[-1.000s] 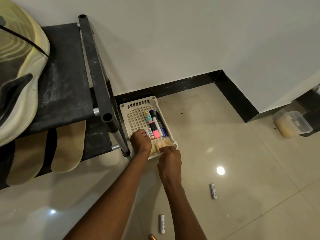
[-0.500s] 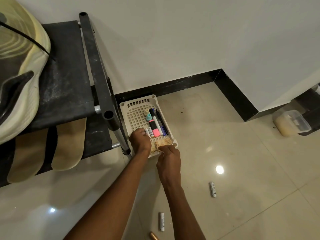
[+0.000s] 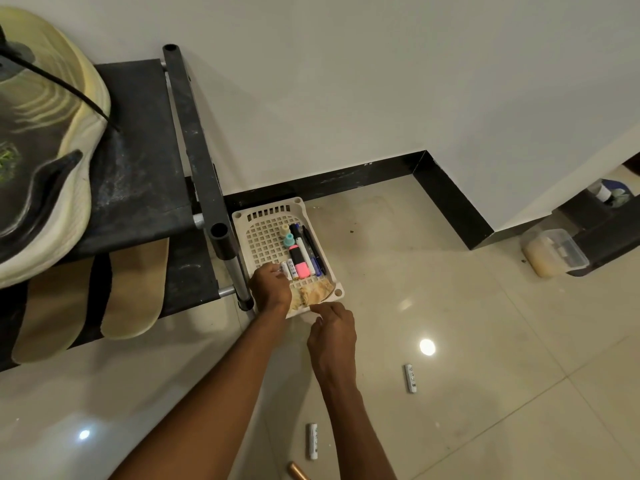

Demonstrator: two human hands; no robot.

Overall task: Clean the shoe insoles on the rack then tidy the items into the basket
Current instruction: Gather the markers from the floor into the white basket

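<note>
A white plastic basket (image 3: 266, 209) stands on the floor beside the black shoe rack (image 3: 138, 188). It holds markers, a pink highlighter (image 3: 300, 266), batteries and a crumpled tan cloth (image 3: 317, 292) at its near end. My left hand (image 3: 271, 289) is inside the basket, its curled fingers pinching a white battery (image 3: 284, 270) next to the others. My right hand (image 3: 332, 336) hovers just outside the basket's near edge, loosely curled and holding nothing. Two tan insoles (image 3: 135, 289) lie on the rack's lower shelf.
A worn shoe (image 3: 45, 161) lies sole up on the rack's top shelf. On the floor tiles lie two loose batteries (image 3: 410, 378) (image 3: 312, 440) and a copper-coloured piece (image 3: 298, 472). A clear lidded container (image 3: 550, 251) sits at the right by the wall.
My right hand has drawn back from the cloth to just outside the basket. My left hand stays in the basket at the batteries.
</note>
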